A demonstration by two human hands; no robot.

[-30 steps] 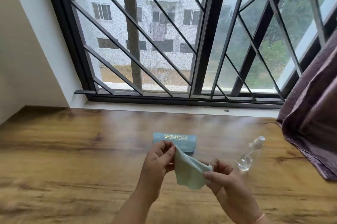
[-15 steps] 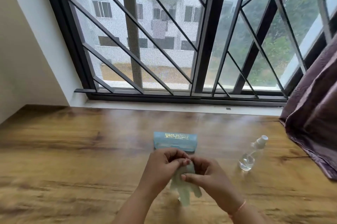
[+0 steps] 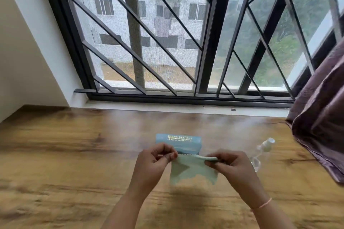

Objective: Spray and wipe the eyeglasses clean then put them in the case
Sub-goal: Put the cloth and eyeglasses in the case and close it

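Note:
A pale green cleaning cloth hangs stretched between both hands above the wooden table. My left hand pinches its upper left corner and my right hand pinches its upper right edge. Just behind the cloth lies a light blue eyeglass case with gold lettering, lid shut. A small clear spray bottle with a white cap stands to the right of my right hand. No eyeglasses are visible.
A barred window with a white sill runs along the table's far edge. A purple-brown curtain drapes onto the table at the right. A white wall stands at the left.
The hands came together with the cloth bunched between them, then spread apart again, so the cloth now hangs flat and stretched between them. The case and bottle have not moved.

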